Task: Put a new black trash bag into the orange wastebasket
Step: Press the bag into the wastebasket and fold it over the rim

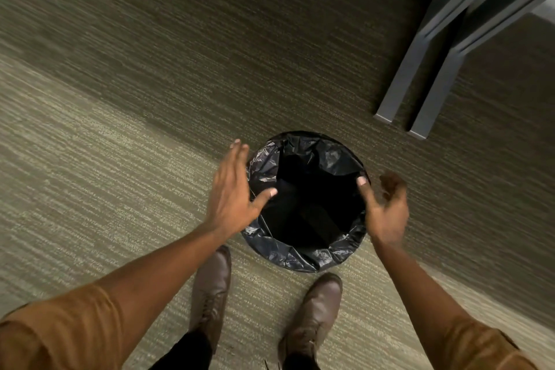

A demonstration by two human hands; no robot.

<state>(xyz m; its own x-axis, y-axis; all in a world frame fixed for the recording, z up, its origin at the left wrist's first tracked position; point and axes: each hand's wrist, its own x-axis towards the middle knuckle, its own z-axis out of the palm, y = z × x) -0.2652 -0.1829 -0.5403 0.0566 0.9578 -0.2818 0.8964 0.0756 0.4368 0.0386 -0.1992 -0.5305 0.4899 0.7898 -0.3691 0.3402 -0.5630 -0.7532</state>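
A black trash bag (303, 255) lines a round wastebasket on the carpet, folded over the rim all the way round so that none of the orange shows. The bag's inside is dark and looks hollow. My left hand (232, 189) hovers over the left rim with fingers spread and the thumb pointing over the opening; it holds nothing. My right hand (386, 210) is at the right rim, fingers loosely curled and blurred, thumb near the bag's edge, with nothing held in it.
Grey metal table legs (420, 75) stand on the carpet just behind and to the right of the basket. My two brown shoes (210, 288) are planted right in front of the basket. Striped carpet (120, 99) stretches to the left and ahead.
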